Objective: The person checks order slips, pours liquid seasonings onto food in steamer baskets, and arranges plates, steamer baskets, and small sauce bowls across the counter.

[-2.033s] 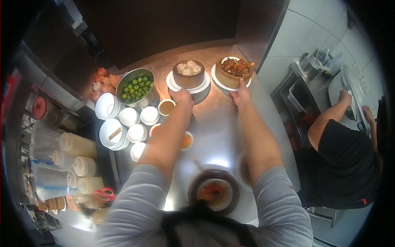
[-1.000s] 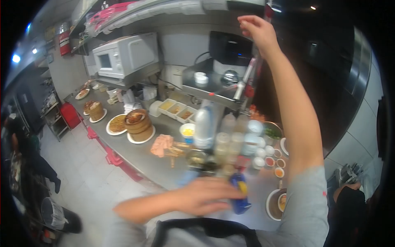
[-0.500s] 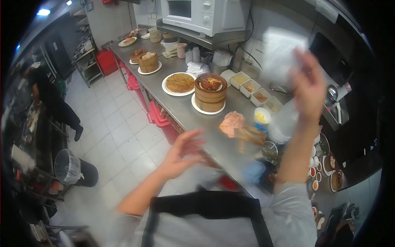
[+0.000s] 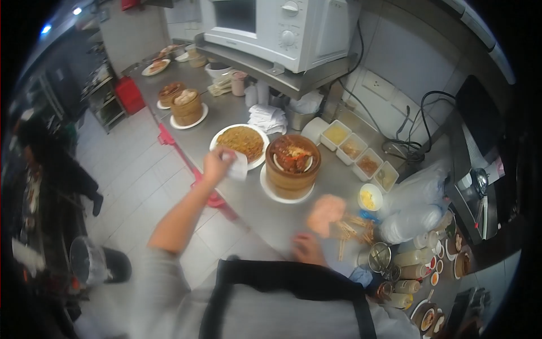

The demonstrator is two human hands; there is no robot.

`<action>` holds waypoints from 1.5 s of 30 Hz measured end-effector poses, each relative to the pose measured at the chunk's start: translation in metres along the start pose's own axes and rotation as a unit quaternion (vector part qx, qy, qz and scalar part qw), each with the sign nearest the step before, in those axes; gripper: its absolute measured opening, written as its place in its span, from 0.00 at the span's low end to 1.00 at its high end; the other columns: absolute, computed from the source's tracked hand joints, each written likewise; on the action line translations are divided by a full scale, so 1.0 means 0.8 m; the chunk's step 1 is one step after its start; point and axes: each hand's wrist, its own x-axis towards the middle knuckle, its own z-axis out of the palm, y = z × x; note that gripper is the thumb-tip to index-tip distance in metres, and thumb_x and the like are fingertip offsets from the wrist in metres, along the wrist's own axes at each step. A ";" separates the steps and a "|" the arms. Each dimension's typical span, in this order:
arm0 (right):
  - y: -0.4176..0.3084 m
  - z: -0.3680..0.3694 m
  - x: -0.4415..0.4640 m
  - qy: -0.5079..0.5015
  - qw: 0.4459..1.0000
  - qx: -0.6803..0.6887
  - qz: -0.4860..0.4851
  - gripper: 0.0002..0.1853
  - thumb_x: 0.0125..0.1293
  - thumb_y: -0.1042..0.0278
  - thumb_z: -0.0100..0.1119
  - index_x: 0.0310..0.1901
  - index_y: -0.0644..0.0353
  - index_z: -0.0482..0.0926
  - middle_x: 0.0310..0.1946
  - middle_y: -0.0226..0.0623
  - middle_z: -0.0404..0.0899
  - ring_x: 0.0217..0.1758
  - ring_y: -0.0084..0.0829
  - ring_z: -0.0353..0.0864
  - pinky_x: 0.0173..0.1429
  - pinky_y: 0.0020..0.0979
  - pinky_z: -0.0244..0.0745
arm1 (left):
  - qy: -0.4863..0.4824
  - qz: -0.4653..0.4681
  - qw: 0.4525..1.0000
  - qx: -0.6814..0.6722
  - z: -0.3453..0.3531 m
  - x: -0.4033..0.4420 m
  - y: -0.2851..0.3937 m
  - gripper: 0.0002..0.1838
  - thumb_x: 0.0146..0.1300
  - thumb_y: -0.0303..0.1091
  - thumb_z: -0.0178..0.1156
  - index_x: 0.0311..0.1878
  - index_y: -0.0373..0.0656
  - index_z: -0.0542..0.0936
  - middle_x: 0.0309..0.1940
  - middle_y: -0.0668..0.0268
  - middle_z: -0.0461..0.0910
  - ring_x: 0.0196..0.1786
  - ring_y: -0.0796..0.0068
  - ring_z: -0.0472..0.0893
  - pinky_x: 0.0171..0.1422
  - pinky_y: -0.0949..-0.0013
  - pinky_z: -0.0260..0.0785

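My left hand (image 4: 217, 164) pinches a small white paper (image 4: 238, 167) beside the white plate of flat brown food (image 4: 243, 142). To the right of that plate, a bamboo steamer (image 4: 292, 166) with dark reddish food stands on a white plate. Low in the view, my right hand (image 4: 307, 248) is at the counter's front edge, below a blurred pink cloth (image 4: 327, 213); its fingers are smeared by motion, and nothing can be made out in them. Folded white papers (image 4: 267, 118) lie behind the food plate.
A white microwave (image 4: 282, 31) sits on a shelf above the steel counter (image 4: 248, 195). Food tubs (image 4: 353, 147), a small bowl (image 4: 370, 197), wooden sticks (image 4: 353, 229) and bottles (image 4: 412, 258) line the right. More steamers (image 4: 186, 107) stand farther left. A person (image 4: 48, 152) is at far left, near a bin (image 4: 101, 263).
The view has turned from the sauce station to the plated food. My left hand has moved up to the plate and now has a white paper. My right hand has come down from the upper right.
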 end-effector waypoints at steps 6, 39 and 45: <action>0.059 0.038 -0.045 0.225 0.948 -0.223 0.017 0.13 0.49 0.70 0.65 0.39 0.52 0.81 0.46 0.42 0.73 0.50 0.43 0.73 0.50 0.40 0.71 | 0.015 0.215 0.968 -0.125 0.103 0.283 0.014 0.20 0.49 0.33 0.69 0.47 0.40 0.81 0.41 0.58 0.82 0.44 0.72 0.78 0.48 0.67 0.69; -0.323 -0.695 0.217 0.402 0.901 -0.079 -0.141 0.27 0.54 0.85 0.54 0.58 0.59 0.73 0.42 0.31 0.77 0.39 0.19 0.72 0.42 0.19 0.68 | 0.200 0.259 0.943 -0.066 -0.135 0.008 -0.022 0.20 0.65 0.29 0.53 0.60 0.41 0.69 0.65 0.64 0.59 0.62 0.66 0.67 0.61 0.64 0.65; -0.310 -0.708 0.194 0.392 0.889 -0.036 -0.236 0.29 0.51 0.89 0.52 0.58 0.65 0.72 0.49 0.35 0.76 0.45 0.23 0.74 0.47 0.21 0.69 | 0.225 0.245 0.941 -0.063 -0.124 -0.051 -0.023 0.20 0.66 0.30 0.53 0.61 0.42 0.69 0.65 0.63 0.59 0.61 0.67 0.67 0.60 0.65 0.66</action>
